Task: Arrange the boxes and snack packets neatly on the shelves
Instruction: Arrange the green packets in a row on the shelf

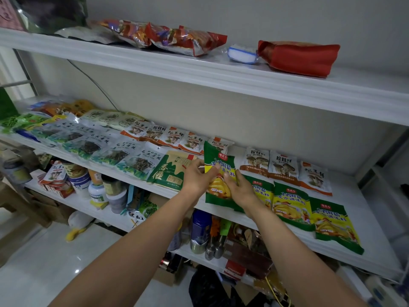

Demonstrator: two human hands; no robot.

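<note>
as the left hand [195,177] pinches its left edge and the right hand [239,191] grips its lower face, the green-yellow packet [215,156] is held upright over the middle shelf [374,235], probably to extend the matching row [290,204] lying just right.

White shelf [367,214], rows of snack packets [290,206]

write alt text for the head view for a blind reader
A left hand and right hand hold a green-yellow packet at the middle shelf, beside a row of matching packets. Behind lie mushroom packets; red bags lie on the top shelf.
</note>
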